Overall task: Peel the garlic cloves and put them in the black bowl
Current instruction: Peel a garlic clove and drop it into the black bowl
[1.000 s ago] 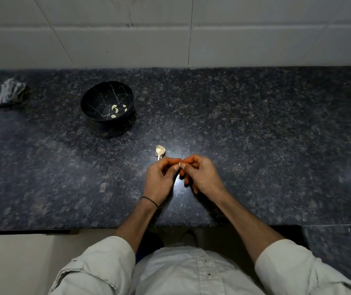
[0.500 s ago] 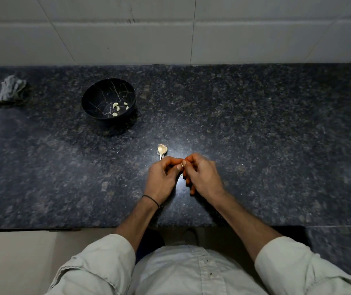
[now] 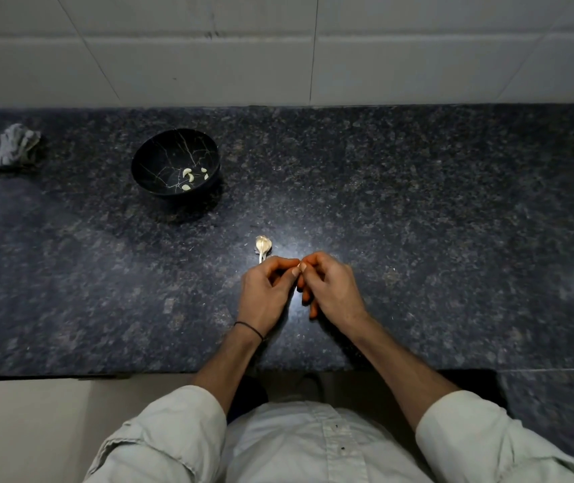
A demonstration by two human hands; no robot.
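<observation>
Garlic clove (image 3: 299,266), pinched between the fingertips of both hands above the countertop (image 3: 418,203), near its front edge. Judged by its kind, the clove is very light, firm under a thin, dry, brittle skin, and apt to turn slippery once bared. It is best held by its two ends, so that a nail can lift the skin at the tip. Only a pale fleck of it shows between the fingers; how much skin remains cannot be told.

The left hand (image 3: 266,291) and right hand (image 3: 330,291) meet at the clove, each with thumb and forefinger curled onto it and the other fingers loosely bent.

Just beyond the left hand's knuckles lies a pale garlic head remnant (image 3: 263,245) with a short stalk, apart from the fingers. Farther back and to the left stands the black bowl (image 3: 160,158), veined with fine light lines, holding several peeled cloves (image 3: 188,174), cream-white and curved. A crumpled cloth (image 3: 6,149) lies at the far left, and a tiled wall (image 3: 208,57) backs the counter.
</observation>
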